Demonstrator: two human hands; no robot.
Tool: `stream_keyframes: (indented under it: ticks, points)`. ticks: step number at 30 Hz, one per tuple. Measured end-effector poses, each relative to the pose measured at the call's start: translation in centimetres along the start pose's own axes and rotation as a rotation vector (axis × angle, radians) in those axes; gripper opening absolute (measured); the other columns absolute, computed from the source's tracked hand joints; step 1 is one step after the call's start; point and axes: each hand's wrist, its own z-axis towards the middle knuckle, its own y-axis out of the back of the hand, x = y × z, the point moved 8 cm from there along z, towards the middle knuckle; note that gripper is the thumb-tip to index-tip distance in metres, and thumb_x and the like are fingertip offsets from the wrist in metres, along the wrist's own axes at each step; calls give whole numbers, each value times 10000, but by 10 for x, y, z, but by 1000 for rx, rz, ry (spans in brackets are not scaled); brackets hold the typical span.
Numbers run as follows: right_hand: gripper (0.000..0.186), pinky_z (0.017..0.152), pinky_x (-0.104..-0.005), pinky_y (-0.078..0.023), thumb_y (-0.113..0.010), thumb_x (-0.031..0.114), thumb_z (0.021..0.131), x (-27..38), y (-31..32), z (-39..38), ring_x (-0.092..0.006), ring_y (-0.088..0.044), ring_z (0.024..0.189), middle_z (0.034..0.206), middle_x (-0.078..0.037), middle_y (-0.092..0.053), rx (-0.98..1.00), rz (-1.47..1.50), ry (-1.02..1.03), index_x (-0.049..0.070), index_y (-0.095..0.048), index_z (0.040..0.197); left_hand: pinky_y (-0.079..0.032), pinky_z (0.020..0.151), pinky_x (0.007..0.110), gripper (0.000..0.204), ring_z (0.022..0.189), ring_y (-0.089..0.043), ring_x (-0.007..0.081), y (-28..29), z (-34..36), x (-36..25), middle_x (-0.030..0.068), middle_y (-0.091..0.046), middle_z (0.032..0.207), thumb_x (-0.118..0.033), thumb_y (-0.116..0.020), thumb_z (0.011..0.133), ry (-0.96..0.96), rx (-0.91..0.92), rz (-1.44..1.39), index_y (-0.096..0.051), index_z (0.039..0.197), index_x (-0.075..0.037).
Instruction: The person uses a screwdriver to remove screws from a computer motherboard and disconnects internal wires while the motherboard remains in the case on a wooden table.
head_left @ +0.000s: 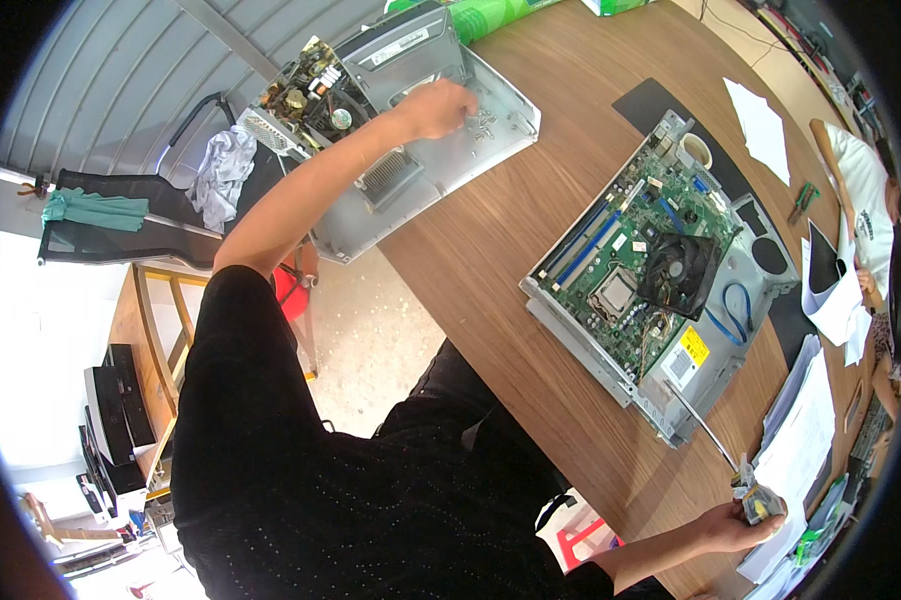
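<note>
My left hand [441,108] reaches over a grey metal case cover [441,185] at the far left of the table. Its fingers are closed in what looks like a pinch; what they hold, if anything, is hidden. Several small screws [485,124] lie loose in the cover beside the fingertips. At the lower right, my right hand [736,528] grips a screwdriver [711,431] by its clear handle, the shaft slanting up and left. The tip is by the near corner of an opened computer case [631,385], which holds a green motherboard [611,255] and a black fan [679,272].
A power supply with exposed parts [321,105] stands in the cover. Papers [796,430] line the right side, with green-handled scissors [803,202] farther back. A roll of tape [695,150] sits behind the case. Another person's hand [869,290] shows at the right edge.
</note>
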Motion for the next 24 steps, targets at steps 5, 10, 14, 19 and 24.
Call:
stream_keyframes:
  ticks: [5,10,14,19,24]
  points:
    - [422,794,-309,-445,-575,413,921,-2,-3,0,-191,-542,882,907,-74,-539,0,11,-15,-5,-585,974,-520,756,399,156,879,-662,281,2,2,-16,87,-679,943,-55,-669,790,-46,29,-40,-664,945,-73]
    - [438,793,-311,-448,-569,420,927,-8,-5,1,-188,-540,884,912,-76,-536,16,4,-24,-13,-579,999,-516,765,412,144,917,-647,294,-3,3,-34,74,-657,961,-75,-667,799,-107,39,8,-659,943,-89]
    - [463,792,-312,-453,-560,437,932,-7,-8,2,-186,-538,883,914,-76,-531,20,-3,-23,-18,-571,1018,-512,778,427,139,958,-637,295,-3,1,-36,59,-649,996,-92,-673,801,-106,78,55,-659,940,-87]
    - [462,792,-312,-454,-552,437,936,-11,-5,3,-189,-537,885,913,-78,-531,2,-11,-35,-17,-571,1022,-510,787,436,112,964,-628,296,-3,-2,-42,55,-642,1010,-99,-671,804,-181,31,40,-649,912,-75]
    - [460,792,-312,-452,-551,434,936,-9,-5,1,-189,-536,890,913,-81,-529,-48,3,-52,-16,-569,1031,-510,766,425,85,926,-622,306,-8,2,-42,65,-636,971,-95,-661,807,-214,64,66,-637,883,-64]
